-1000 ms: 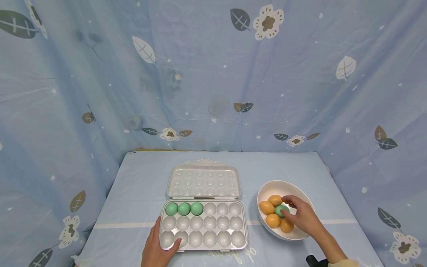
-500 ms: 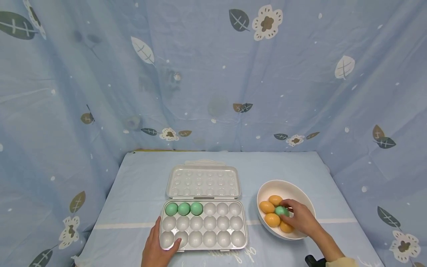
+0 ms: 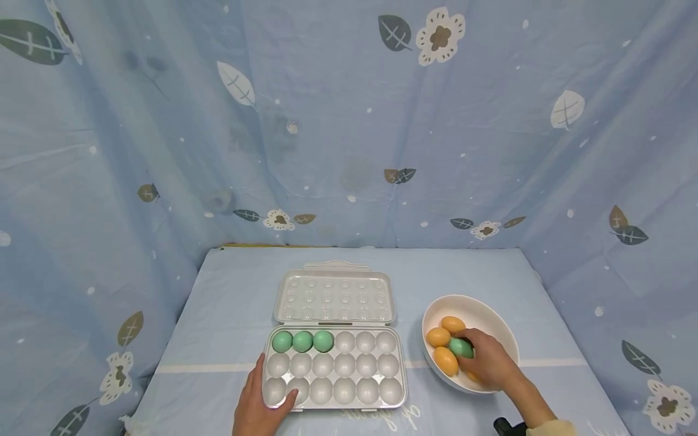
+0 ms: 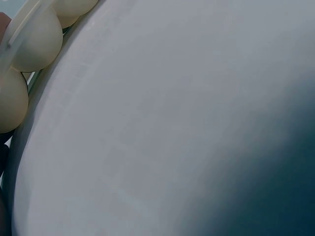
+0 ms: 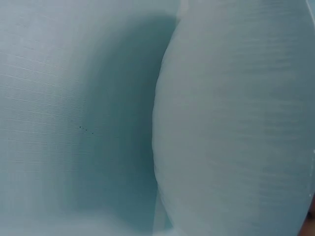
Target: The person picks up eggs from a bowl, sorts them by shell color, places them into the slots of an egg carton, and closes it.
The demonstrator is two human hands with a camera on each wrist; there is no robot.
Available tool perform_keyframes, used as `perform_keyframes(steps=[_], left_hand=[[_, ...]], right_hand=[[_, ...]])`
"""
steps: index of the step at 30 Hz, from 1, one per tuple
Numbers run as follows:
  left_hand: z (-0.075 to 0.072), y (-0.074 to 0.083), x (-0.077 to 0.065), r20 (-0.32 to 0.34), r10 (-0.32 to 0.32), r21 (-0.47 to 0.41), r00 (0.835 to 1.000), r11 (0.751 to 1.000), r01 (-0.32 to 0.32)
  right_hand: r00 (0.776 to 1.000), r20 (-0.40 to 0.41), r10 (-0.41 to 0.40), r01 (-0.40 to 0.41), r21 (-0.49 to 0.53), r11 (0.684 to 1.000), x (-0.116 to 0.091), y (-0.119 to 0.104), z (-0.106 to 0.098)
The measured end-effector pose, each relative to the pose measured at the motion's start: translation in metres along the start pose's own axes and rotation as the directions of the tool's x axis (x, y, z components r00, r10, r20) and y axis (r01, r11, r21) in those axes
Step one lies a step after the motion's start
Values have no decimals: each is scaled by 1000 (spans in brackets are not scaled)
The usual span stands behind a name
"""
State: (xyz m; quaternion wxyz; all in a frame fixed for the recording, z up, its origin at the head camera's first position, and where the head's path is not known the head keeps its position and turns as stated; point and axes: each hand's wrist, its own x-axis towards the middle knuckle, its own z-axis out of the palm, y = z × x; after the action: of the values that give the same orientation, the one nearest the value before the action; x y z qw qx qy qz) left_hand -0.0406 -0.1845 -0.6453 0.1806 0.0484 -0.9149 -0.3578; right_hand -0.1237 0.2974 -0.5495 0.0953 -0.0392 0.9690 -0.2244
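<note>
In the head view my right hand (image 3: 488, 360) is inside the white bowl (image 3: 504, 336), thumb and fingers round a green toy egg (image 3: 460, 347). Several orange toy eggs lie beside it, among them a front one (image 3: 445, 361) and a back one (image 3: 453, 324); another is mostly hidden under the hand. My left hand (image 3: 260, 399) rests at the front left corner of an opened egg box (image 3: 405, 369), fingers extended along its side and thumb at the front rim. Three green eggs (image 3: 302, 341) fill the left half of its back row. In the left wrist view the box's rounded cups (image 4: 39, 42) show from below.
The box's clear lid (image 3: 334, 297) lies folded back behind the tray. Bowl and box stand side by side on a pale blue tablecloth (image 3: 240, 290). A patterned blue curtain (image 3: 349, 133) closes off the back and both sides. The bowl's outer wall (image 5: 231, 123) fills much of the right wrist view.
My right hand has moved slightly down and left in the bowl and closed round the green egg, which now lies tilted. The left hand stays at the box.
</note>
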Motion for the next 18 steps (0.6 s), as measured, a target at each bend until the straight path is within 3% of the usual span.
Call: perform_keyframes(steps=[13, 18], left_hand=[[1, -2, 1, 8, -22, 1, 1000, 1000, 22], [3, -2, 0, 16, -23, -2, 1000, 1000, 23]], right_hand=[[990, -136, -33, 43, 69, 997, 0, -3, -12], [972, -219, -83, 100, 67, 993, 3, -12, -15]])
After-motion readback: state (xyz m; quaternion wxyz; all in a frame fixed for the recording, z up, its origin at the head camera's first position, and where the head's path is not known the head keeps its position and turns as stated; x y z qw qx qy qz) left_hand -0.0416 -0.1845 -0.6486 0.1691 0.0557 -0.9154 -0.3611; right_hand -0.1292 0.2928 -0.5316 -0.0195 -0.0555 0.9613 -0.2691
